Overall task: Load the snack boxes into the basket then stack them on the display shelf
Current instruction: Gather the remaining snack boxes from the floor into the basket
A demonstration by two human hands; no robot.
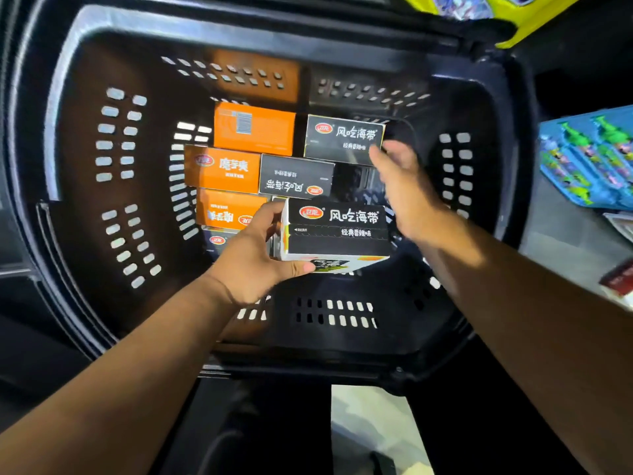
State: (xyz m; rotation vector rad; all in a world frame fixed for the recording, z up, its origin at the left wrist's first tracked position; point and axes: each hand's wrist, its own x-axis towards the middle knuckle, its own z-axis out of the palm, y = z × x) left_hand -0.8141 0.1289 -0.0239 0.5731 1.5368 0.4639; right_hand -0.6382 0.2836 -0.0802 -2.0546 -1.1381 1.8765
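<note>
**Two hands working over a basket of snack boxes**

A person is leaning over a black plastic basket [61,97], looking straight down into it. The left hand [253,258] is gripping a black snack box [337,231] by its left end, with the thumb curling under the near edge and the fingers wrapping the far side. It is holding the box just above the basket's floor, near the front wall.

The right hand [407,190] is reaching further in, with its fingers stretching out loosely apart toward the lower right corner of a far black box [342,138]. The hand is blurred, so whether it is touching that box is unclear.

More boxes are lying flat on the basket floor. A middle black box [296,176] is sitting between the held one and the far one. To the left, three orange boxes [222,168] are lining up in a column from back to front. A dark box [215,240] is peeking out behind the left hand.

Outside the basket, on the right, blue packets [589,159] are lying on a pale surface.
</note>
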